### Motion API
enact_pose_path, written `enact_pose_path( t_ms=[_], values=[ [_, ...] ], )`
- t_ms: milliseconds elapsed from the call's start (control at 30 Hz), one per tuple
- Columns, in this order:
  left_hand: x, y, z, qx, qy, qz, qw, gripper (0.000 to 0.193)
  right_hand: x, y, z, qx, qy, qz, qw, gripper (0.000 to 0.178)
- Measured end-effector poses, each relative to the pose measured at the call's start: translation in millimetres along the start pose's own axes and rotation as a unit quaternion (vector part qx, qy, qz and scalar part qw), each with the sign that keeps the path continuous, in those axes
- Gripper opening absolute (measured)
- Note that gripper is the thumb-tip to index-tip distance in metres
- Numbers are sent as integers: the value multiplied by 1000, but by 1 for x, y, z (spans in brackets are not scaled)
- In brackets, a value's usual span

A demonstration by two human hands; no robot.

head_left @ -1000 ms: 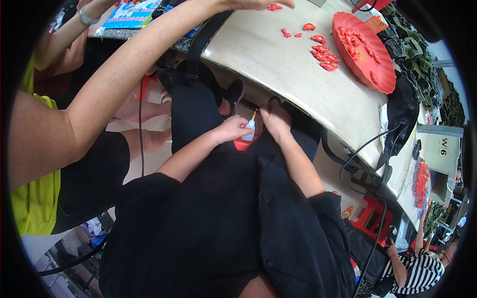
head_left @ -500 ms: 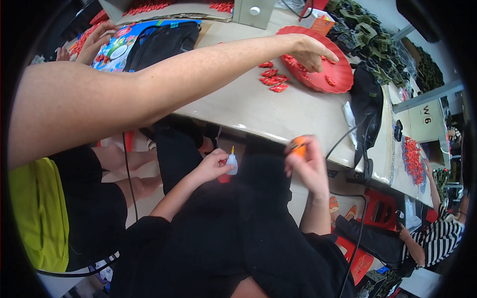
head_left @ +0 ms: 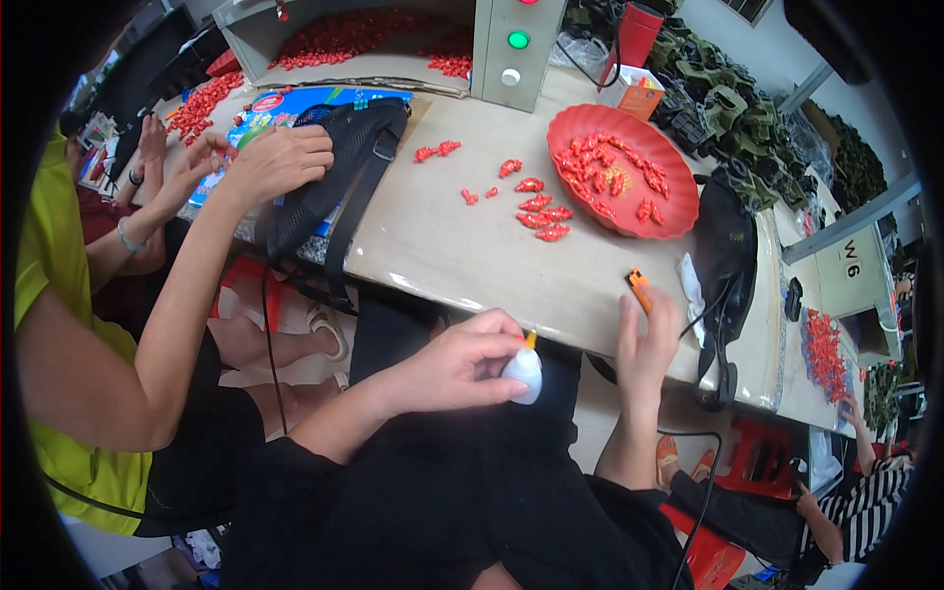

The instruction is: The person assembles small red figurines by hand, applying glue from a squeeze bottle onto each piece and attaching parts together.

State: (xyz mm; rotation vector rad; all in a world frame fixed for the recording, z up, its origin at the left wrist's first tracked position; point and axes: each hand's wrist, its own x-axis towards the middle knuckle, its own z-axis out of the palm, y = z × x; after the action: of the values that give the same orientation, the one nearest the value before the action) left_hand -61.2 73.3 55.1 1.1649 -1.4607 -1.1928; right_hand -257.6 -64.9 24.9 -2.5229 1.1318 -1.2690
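My left hand (head_left: 457, 366) is closed around a small white squeeze bottle (head_left: 525, 376) with a yellow nozzle pointing up, held over my lap by the table's front edge. At the right, my right hand (head_left: 649, 344) is over the table edge with thumb and fingers apart. Just beyond its fingertips is a small orange and black tool (head_left: 639, 287), like a utility knife; whether the fingers still touch it is unclear. Small red glossy pieces (head_left: 536, 203) lie on the table ahead. A red scalloped plate (head_left: 678, 224) behind them holds more such pieces.
To the left, a co-worker in a yellow-green top has a hand (head_left: 280, 157) over a black bag (head_left: 344, 147). A grey machine housing (head_left: 501, 59) with a green light stands at the back. Another black bag (head_left: 730, 236) lies right of the plate, with a cable running from it.
My left hand has raised the bottle toward the table. My right hand has moved the orange tool to the right, and its fingers have spread. The co-worker's arm has withdrawn left from the plate.
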Motion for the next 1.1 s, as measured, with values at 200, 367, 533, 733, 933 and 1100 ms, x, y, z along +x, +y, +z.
enact_pose_path(
  t_ms=[200, 367, 533, 733, 933, 1100],
  values=[
    [8, 33, -1, 124, -36, 135, 982, 30, -27, -43, -21, 586, -146, 192, 774, 11],
    [12, 46, 0, 118, -68, 121, 983, 30, -27, -44, -22, 672, -158, 115, 714, 18],
    [10, 47, -4, 126, -74, 132, 980, 31, -25, -44, -14, 670, -195, 136, 704, 32],
    [21, 48, -7, 160, -73, 124, 977, 33, -17, -46, -13, 718, -223, 119, 648, 48],
    [27, 33, -15, 153, -6, 139, 978, 34, -15, -55, 7, 734, -229, 103, 631, 53],
    [37, 9, -21, 130, 85, 102, 983, 32, -4, -55, 28, 741, -223, 241, 586, 42]
  ],
)
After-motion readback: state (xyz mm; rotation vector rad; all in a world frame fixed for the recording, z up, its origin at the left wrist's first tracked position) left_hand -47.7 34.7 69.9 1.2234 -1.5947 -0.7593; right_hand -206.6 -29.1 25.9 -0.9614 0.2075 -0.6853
